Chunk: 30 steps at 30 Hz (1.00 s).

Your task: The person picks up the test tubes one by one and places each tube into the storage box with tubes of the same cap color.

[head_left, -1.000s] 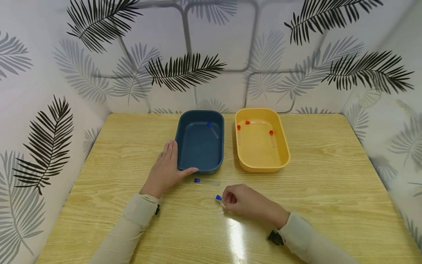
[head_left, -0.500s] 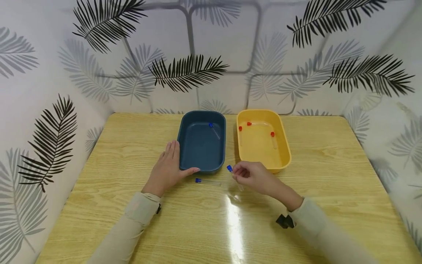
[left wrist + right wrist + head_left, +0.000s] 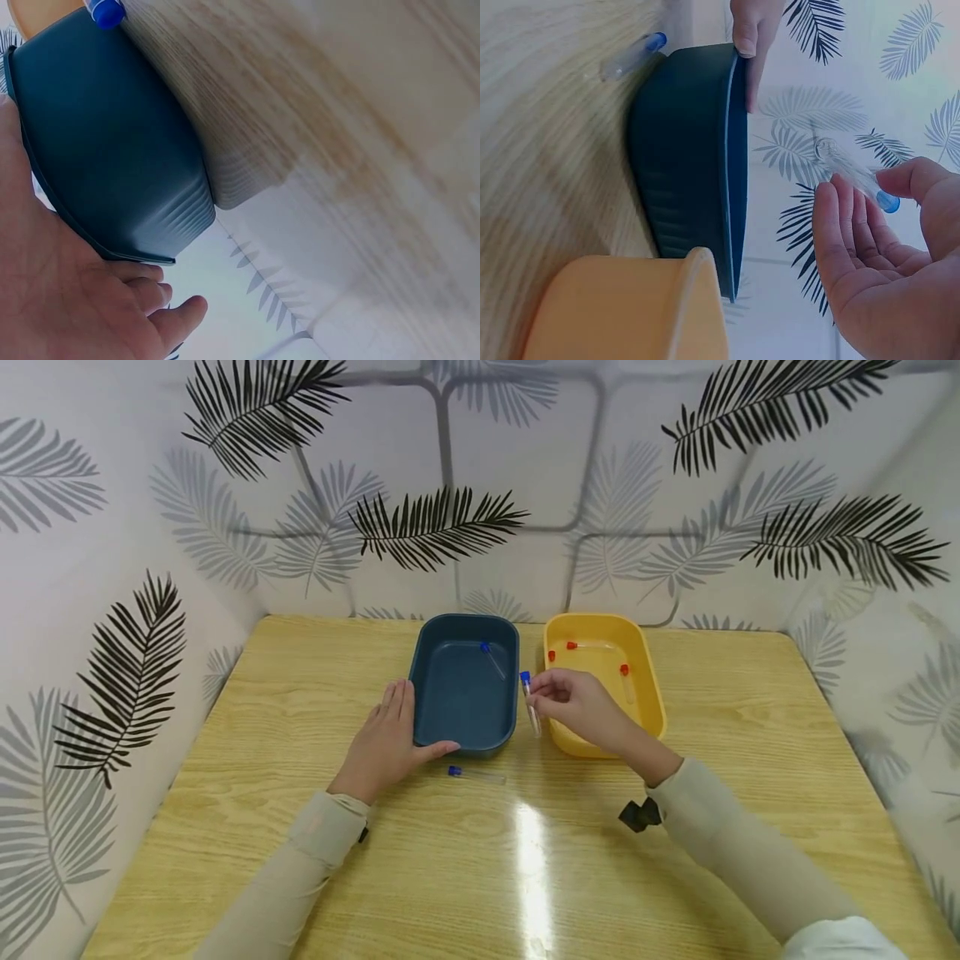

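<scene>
Between thumb and fingertips, my right hand [image 3: 581, 702] pinches a clear test tube [image 3: 532, 708] with a blue cap, cap end up in the head view. It hovers above the gap between the dark blue bin [image 3: 465, 745] and the yellow bin [image 3: 651, 693]. My left hand [image 3: 381, 743] rests along the blue bin's left side and near corner, fingers straight, thumb at the front rim. One blue-capped tube [image 3: 495, 662] lies inside the blue bin. Another blue-capped tube [image 3: 477, 775] lies on the table before it; its cap [image 3: 107, 13] shows in the left wrist view.
Several red-capped tubes [image 3: 628, 683] lie in the yellow bin, one partly behind my right hand. Both bins stand side by side on a wooden table [image 3: 375, 893]. A leaf-patterned wall covering [image 3: 517, 460] rises behind the table's far edge.
My right hand has picked the blue-capped tube up off the table and carried it away from me, up to the space between the bins. The left hand stays at the blue bin.
</scene>
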### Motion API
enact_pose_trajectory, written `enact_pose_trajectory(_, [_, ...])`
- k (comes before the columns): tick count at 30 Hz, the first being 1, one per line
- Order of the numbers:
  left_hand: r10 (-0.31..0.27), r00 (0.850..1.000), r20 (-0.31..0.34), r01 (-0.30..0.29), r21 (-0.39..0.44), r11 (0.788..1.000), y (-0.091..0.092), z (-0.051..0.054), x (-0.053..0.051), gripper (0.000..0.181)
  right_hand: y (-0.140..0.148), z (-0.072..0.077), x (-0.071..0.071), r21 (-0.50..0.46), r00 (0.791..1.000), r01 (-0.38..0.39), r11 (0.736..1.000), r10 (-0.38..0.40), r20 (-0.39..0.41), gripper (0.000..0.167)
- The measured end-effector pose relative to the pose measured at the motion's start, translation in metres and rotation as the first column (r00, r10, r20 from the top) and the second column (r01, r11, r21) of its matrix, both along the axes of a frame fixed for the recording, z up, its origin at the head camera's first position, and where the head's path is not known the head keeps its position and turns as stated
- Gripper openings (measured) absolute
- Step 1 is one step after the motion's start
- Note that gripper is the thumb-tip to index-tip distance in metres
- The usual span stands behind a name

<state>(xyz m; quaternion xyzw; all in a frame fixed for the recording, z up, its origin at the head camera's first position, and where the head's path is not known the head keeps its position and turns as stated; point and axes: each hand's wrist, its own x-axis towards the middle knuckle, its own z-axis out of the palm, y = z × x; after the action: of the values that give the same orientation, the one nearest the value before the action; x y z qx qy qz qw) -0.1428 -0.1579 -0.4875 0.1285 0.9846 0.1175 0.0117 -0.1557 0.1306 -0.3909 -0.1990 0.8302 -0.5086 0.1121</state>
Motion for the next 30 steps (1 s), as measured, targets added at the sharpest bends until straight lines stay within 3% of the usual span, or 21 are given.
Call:
enact_pose_trajectory(8, [0.000, 1.000, -0.003, 0.000, -0.003, 1.000, 0.000, 0.000, -0.001, 0.120, -0.012, -0.023, -0.038, -0.157, 0.988, 0.018, 0.987, 0.006, 0.154, 0.025])
enact_pose_trajectory(16, [0.001, 1.000, 0.007, -0.001, 0.000, 1.000, 0.000, 0.001, -0.001, 0.121, -0.040, -0.021, -0.058, -0.225, 0.965, 0.031, 0.974, 0.029, 0.260, 0.031])
enact_pose_trajectory(22, [0.000, 1.000, 0.008, 0.000, -0.001, 1.000, 0.000, 0.001, -0.001, 0.120, -0.064, -0.022, -0.075, -0.282, 0.936, 0.060, 0.958, 0.044, 0.348, 0.033])
enact_pose_trajectory(30, [0.006, 1.000, 0.016, -0.006, 0.005, 1.000, 0.000, 0.000, -0.002, 0.120, -0.091, -0.026, -0.095, -0.293, 0.928, 0.065, 0.954, 0.050, 0.369, 0.031])
